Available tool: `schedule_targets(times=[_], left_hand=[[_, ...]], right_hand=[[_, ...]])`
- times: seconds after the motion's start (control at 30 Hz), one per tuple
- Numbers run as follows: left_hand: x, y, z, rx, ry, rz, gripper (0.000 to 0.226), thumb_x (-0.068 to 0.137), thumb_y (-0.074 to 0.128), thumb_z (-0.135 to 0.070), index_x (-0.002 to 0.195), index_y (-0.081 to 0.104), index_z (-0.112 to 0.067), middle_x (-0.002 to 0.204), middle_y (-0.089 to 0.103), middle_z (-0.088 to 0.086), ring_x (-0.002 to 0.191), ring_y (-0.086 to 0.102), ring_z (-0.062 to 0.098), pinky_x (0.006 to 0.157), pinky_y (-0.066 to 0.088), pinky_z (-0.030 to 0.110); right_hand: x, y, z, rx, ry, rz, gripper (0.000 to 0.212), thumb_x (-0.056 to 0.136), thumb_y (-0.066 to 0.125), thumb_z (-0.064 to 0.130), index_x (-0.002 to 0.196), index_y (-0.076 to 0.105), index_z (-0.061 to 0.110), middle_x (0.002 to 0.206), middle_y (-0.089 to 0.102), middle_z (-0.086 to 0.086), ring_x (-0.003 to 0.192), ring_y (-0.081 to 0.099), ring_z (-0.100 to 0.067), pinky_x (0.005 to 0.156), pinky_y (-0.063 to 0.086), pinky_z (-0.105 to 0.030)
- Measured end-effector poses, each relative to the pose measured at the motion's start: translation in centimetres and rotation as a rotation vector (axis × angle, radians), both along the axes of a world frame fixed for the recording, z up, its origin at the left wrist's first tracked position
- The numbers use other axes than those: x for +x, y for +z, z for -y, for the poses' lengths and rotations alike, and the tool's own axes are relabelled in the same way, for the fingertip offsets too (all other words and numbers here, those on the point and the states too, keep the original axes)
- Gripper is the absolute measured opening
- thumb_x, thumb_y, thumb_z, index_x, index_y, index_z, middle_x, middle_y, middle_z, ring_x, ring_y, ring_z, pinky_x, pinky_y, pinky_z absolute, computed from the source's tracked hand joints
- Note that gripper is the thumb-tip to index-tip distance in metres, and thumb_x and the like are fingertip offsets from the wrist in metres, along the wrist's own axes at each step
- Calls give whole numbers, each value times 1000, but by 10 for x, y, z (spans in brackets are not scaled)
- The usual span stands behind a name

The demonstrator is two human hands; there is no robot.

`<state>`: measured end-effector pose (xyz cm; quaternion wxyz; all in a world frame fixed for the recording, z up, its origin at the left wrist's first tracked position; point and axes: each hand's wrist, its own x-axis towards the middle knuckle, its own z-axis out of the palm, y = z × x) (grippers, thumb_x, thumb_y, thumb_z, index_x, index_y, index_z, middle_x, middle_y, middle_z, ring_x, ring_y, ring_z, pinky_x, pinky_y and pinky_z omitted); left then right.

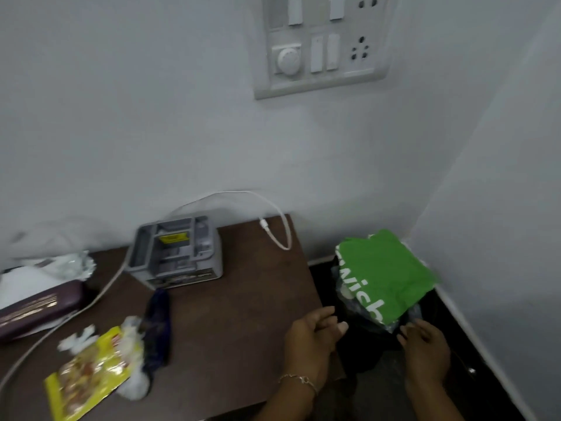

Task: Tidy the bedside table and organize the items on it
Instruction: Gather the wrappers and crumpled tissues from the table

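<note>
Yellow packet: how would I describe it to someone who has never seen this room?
Find the dark brown bedside table against the white wall, then look at its near left corner. The yellow packet lies flat there, next to a dark blue cloth and crumpled white plastic; its bright yellow wrapper sets it apart.

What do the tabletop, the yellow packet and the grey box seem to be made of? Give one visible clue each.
Tabletop: likely wood or wood-look laminate, dark brown, matte; flat with a straight edge.
Yellow packet: probably thin plastic film, glossy; it crinkles and shines.
Grey box: seemingly hard moulded plastic, matte; crisp ribbed compartments.
</note>
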<state>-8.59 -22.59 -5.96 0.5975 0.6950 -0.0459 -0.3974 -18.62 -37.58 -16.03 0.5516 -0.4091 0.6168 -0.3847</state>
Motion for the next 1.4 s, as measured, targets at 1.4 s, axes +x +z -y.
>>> schedule_targets(times=[1.4], left_hand=[[155, 0, -328, 788, 195, 641, 39, 71, 70, -15, 109, 62, -11, 114, 59, 11, 108, 52, 27, 86, 40, 27]], right_hand=[[180, 95, -390, -13, 1253, -114, 19, 85, 61, 12, 88, 56, 30, 101, 68, -4, 96, 63, -17, 82, 52, -25]])
